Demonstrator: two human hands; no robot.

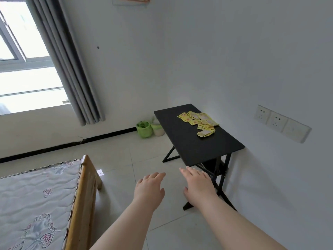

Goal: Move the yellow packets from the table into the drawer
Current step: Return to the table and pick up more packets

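Observation:
Several yellow packets [200, 121] lie in a loose heap on the far right part of a small black folding table [183, 139] that stands against the right wall. My left hand [149, 188] and my right hand [198, 183] are stretched out in front of me, palms down, fingers apart, holding nothing. Both hands hover over the floor, short of the table's near end and well apart from the packets. No drawer is in view.
A bed with a wooden frame [84, 192] and a patterned mattress [36, 195] fills the lower left. A green bag [143, 129] and a pale container [158, 128] sit on the floor by the far wall. Grey curtain [72, 69] hangs beside the window; wall sockets [281, 122] are on the right wall.

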